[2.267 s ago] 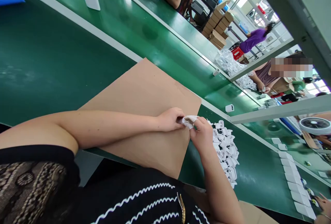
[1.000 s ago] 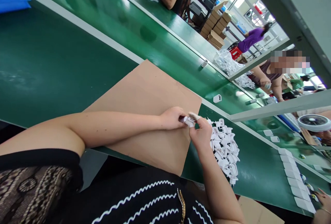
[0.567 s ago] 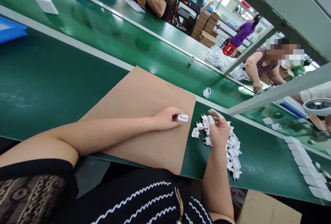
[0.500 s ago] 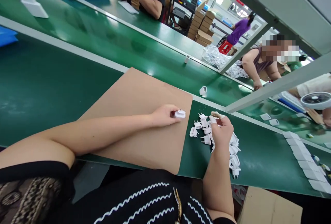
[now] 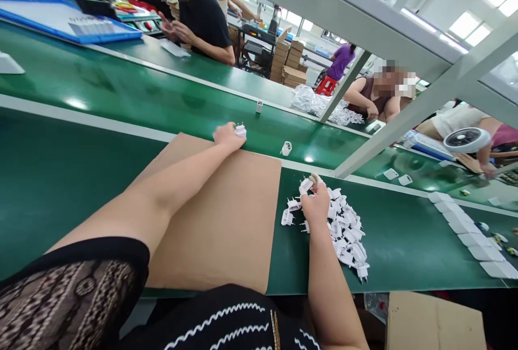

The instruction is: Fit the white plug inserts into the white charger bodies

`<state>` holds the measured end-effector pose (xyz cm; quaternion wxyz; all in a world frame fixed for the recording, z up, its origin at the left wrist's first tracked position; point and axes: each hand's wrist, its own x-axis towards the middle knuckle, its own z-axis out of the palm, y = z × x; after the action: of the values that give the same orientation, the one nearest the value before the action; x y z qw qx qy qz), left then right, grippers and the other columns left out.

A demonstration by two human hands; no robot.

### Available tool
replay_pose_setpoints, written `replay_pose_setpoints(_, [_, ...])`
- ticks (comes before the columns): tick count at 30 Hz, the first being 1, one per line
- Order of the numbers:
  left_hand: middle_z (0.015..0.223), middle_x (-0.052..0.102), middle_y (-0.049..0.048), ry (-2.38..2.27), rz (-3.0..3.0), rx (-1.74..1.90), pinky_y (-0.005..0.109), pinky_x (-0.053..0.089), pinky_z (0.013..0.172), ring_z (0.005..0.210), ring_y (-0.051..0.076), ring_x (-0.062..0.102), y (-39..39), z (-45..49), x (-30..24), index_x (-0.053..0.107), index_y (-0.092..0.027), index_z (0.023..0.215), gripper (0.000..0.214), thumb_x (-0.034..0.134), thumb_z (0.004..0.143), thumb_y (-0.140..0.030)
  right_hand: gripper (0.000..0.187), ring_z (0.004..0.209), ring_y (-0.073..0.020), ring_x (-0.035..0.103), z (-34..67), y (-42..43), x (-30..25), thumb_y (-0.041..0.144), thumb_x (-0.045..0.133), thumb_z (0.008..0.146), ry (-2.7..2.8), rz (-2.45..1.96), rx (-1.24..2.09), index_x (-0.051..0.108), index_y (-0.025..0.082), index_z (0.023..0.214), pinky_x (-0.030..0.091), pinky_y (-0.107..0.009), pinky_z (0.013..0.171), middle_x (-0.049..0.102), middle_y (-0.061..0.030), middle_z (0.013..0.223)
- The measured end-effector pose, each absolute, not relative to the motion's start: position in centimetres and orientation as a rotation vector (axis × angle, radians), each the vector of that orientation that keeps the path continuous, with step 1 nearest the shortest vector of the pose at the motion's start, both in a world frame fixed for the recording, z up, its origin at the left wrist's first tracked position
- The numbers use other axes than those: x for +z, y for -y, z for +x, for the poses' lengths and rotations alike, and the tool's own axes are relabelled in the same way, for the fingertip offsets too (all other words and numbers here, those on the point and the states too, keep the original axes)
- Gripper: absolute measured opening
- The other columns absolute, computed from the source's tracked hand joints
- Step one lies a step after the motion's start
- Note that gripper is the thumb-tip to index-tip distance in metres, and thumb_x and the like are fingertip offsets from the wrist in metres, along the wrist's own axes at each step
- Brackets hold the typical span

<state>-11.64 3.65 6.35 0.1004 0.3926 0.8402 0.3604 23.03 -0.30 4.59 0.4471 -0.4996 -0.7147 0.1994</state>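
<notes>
My left hand (image 5: 227,136) reaches to the far edge of the cardboard sheet (image 5: 214,215), over the green belt's border. Its fingers are closed on a white plug adapter (image 5: 240,131) with the pins pointing up. At the pile of white plug pieces (image 5: 346,226) right of the cardboard, my right hand (image 5: 316,199) is closed on a white plug piece (image 5: 306,185). A finger of that hand wears a pale cover. A few loose plug pieces (image 5: 287,217) lie left of the pile.
On the green belt (image 5: 182,102) stand a white charger (image 5: 286,148) and a smaller one (image 5: 259,106) farther off. A slanted metal post (image 5: 388,139) rises at the right. White covers (image 5: 465,231) lie in a row at far right. Co-workers sit across the belt.
My left hand has moved forward with the plug adapter, from above the cardboard to the belt's border. My right hand stays at the pile, now with a plug piece showing. The view has shifted.
</notes>
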Motion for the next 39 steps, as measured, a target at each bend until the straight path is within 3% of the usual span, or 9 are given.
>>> replay_pose_setpoints(4, [0.168, 0.026, 0.018, -2.526, 1.464, 1.35, 0.055, 0.019, 0.126, 0.154, 0.042, 0.019, -4.5, -8.2, 5.9, 0.035, -0.018, 0.155, 0.087, 0.073, 0.08, -0.04, 0.046, 0.11, -0.0254, 0.073, 22.3, 0.6, 6.1, 0.041, 0.072, 0.082, 1.31, -1.085, 1.17, 0.067, 0.019, 0.121, 0.057, -0.046, 0.101, 0.075, -0.0129, 0.122])
replay_pose_setpoints(11, [0.144, 0.053, 0.0279, -2.147, 1.647, 0.86, 0.046, 0.039, 0.113, 0.134, 0.041, 0.049, -9.3, -1.2, 5.6, 0.048, -0.005, 0.143, 0.089, 0.082, 0.076, -0.052, 0.022, 0.122, -0.025, 0.071, 22.0, 1.7, 8.4, 0.033, 0.066, 0.088, 0.95, -0.8, 1.824, 0.073, 0.02, 0.103, 0.054, -0.043, 0.113, 0.077, -0.0093, 0.119])
replay_pose_setpoints(16, [0.136, 0.063, 0.0225, -2.036, 1.706, 0.874, 0.041, 0.043, 0.11, 0.125, 0.032, 0.057, -9.3, -1.0, 6.4, 0.062, -0.008, 0.131, 0.042, 0.058, 0.094, -0.026, 0.027, 0.119, -0.0246, 0.071, 21.6, 2.3, 8.1, 0.032, 0.081, 0.077, 1.006, -0.84, 1.768, 0.075, 0.02, 0.1, 0.055, -0.04, 0.111, 0.078, -0.0068, 0.113])
replay_pose_setpoints(20, [0.137, 0.067, 0.0114, -1.778, 1.948, 0.82, 0.034, 0.045, 0.111, 0.126, 0.026, 0.059, -4.0, -2.8, 6.9, 0.064, -0.015, 0.136, 0.044, 0.057, 0.093, -0.022, 0.033, 0.105, -0.0223, 0.071, 21.2, 2.9, 7.8, 0.039, 0.087, 0.07, 1.234, -0.94, 1.497, 0.077, 0.022, 0.095, 0.058, -0.039, 0.099, 0.076, -0.0042, 0.102])
replay_pose_setpoints(24, [0.135, 0.069, 0.0119, -1.459, 2.184, 0.806, 0.036, 0.048, 0.106, 0.12, 0.027, 0.064, 4.8, -3.7, 6.9, 0.058, -0.017, 0.144, 0.05, 0.057, 0.094, -0.025, 0.03, 0.075, -0.0132, 0.06, 20.5, 4.3, 8.0, 0.039, 0.084, 0.074, 1.54, -1.074, 1.048, 0.078, 0.021, 0.097, 0.055, -0.029, 0.071, 0.068, -0.0014, 0.09])
replay_pose_setpoints(27, [0.118, 0.073, 0.012, -1.402, 2.178, 0.781, 0.039, 0.05, 0.102, 0.109, 0.027, 0.067, 10.4, -3.2, 6.3, 0.056, -0.018, 0.147, 0.052, 0.06, 0.095, -0.026, 0.041, 0.062, -0.0098, 0.053, 19.8, 5.7, 8.2, 0.036, 0.081, 0.075, 1.562, -1.009, 1.188, 0.072, 0.022, 0.112, 0.049, -0.026, 0.059, 0.07, -0.001, 0.092])
replay_pose_setpoints(31, [0.122, 0.069, 0.0119, -1.379, 1.936, 0.98, 0.039, 0.052, 0.099, 0.111, 0.025, 0.065, 13.7, -2.4, 4.6, 0.049, -0.02, 0.151, 0.067, 0.072, 0.09, -0.033, 0.04, 0.067, -0.0134, 0.063, 19.2, 6.6, 8.3, 0.039, 0.084, 0.072, 1.492, -1.013, 1.481, 0.07, 0.021, 0.105, 0.053, -0.028, 0.062, 0.074, -0.0034, 0.09])
replay_pose_setpoints(34, [0.124, 0.067, 0.0116, -1.338, 1.793, 1.135, 0.037, 0.052, 0.098, 0.114, 0.025, 0.064, 13.8, -2.5, 3.8, 0.061, -0.018, 0.137, 0.064, 0.083, 0.08, -0.038, 0.042, 0.07, -0.0158, 0.067, 19.1, 6.6, 8.2, 0.043, 0.085, 0.072, 1.617, -1.01, 1.585, 0.071, 0.02, 0.105, 0.057, -0.032, 0.067, 0.075, -0.0045, 0.09])
replay_pose_setpoints(39, [0.101, 0.072, 0.0071, -1.227, 1.774, 1.147, 0.031, 0.051, 0.087, 0.096, 0.021, 0.066, 13.1, -2.9, 3.6, 0.075, -0.018, 0.104, 0.023, 0.075, 0.087, -0.034, 0.023, 0.08, -0.019, 0.066, 18.7, 7.3, 8.6, 0.037, 0.078, 0.085, 2.029, -0.974, 0.844, 0.076, 0.023, 0.103, 0.057, -0.036, 0.075, 0.075, -0.0049, 0.09])
